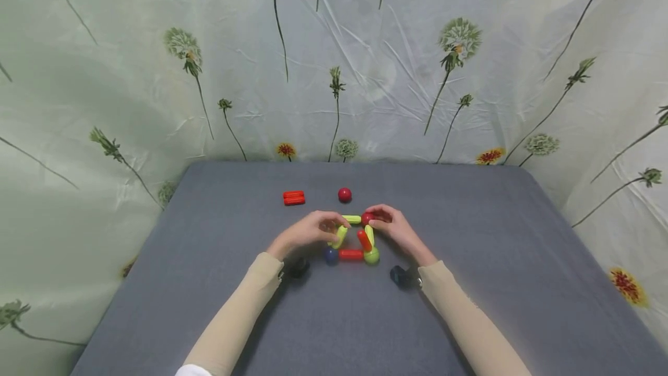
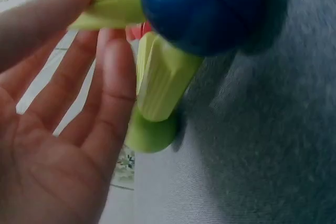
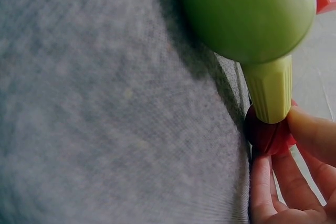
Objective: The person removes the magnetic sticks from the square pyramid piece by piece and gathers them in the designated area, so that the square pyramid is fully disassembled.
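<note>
On the table, toy rods and balls are joined into a four-cornered frame. My left hand (image 1: 316, 228) pinches a yellow-green rod (image 2: 118, 1) that rises at a slant from the blue ball (image 2: 202, 9). My right hand (image 1: 395, 230) grips the red ball (image 1: 367, 218) at the far right corner, fingers and thumb around its sides. A yellow-green rod (image 3: 270, 90) runs from that ball to the green ball (image 1: 371, 256) at the near right. A red rod (image 1: 351, 255) lies between the blue and green balls. Another red rod (image 1: 365, 240) leans up from the green ball.
Beyond the frame, two red rods (image 1: 294, 198) lie side by side, with a loose red ball (image 1: 344, 194) to their right. Dark wrist cameras (image 1: 400, 277) hang under both wrists. A flowered curtain (image 1: 386, 74) stands behind the grey table (image 1: 209, 306).
</note>
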